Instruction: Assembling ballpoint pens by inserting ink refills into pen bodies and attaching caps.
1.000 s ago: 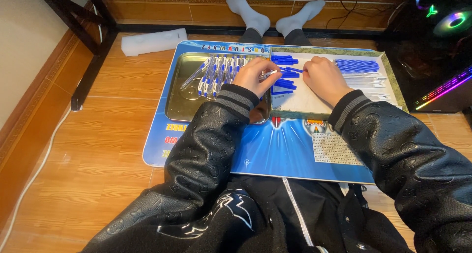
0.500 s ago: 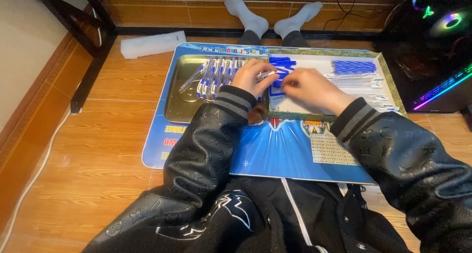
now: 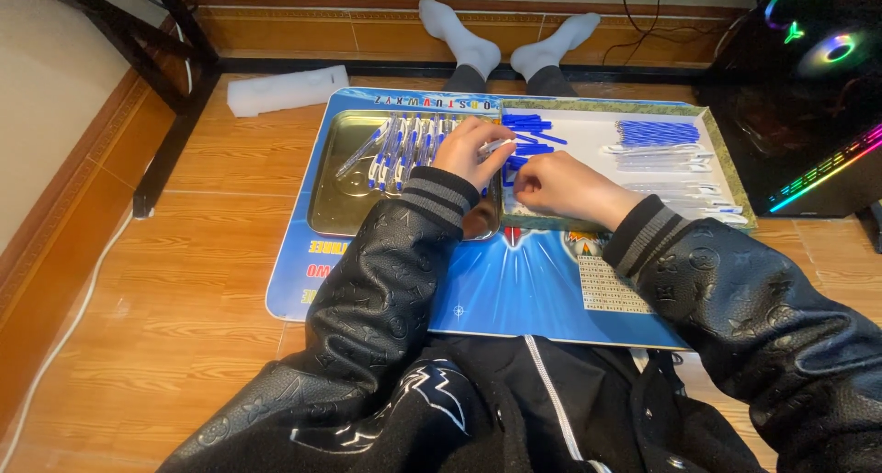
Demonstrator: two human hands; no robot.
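Wooden floor carries a blue mat with two trays. Left hand (image 3: 467, 152) pinches a white pen barrel (image 3: 496, 146) above the gold tray (image 3: 335, 197); right hand (image 3: 560, 184) curls closed beside loose blue caps (image 3: 525, 124); its contents hidden. A careless nudge could scatter them.

A wooden floor (image 3: 184, 298) carries a blue mat (image 3: 542, 294), a white foam block (image 3: 287, 90) and a computer case (image 3: 808, 96).

relative to the white tray (image 3: 588, 124): bare wood floor is left open to its far left, past the metal tray (image 3: 335, 202). passage to the right is blocked by the computer case (image 3: 808, 115); beyond, by socked feet (image 3: 505, 41).
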